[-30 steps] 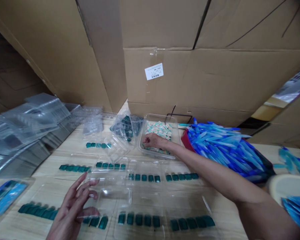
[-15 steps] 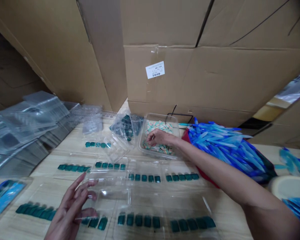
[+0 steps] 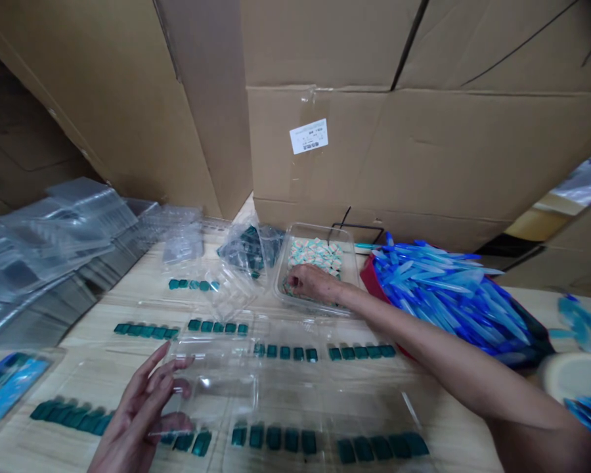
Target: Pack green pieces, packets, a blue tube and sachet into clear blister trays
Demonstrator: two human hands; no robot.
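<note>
My right hand (image 3: 311, 282) reaches into a clear plastic tub (image 3: 350, 253) of small white, green and orange packets (image 3: 319, 253); its fingers are curled down among them, and what they pinch is hidden. My left hand (image 3: 140, 410) lies with fingers spread on a clear plastic blister tray (image 3: 217, 387) at the near left. Several clear trays cover the wooden table (image 3: 128, 289), each with a row of dark green rectangular pieces (image 3: 285, 353).
A red bin heaped with blue plastic sticks (image 3: 448, 295) stands right of the tub. A bag of green pieces (image 3: 249, 246) lies left of it. Stacks of clear trays (image 3: 49, 256) fill the left. Cardboard boxes (image 3: 374, 151) wall the back.
My right hand lifted a little over the packets, then dropped back to the tub's near left corner. My left hand has stayed on the tray.
</note>
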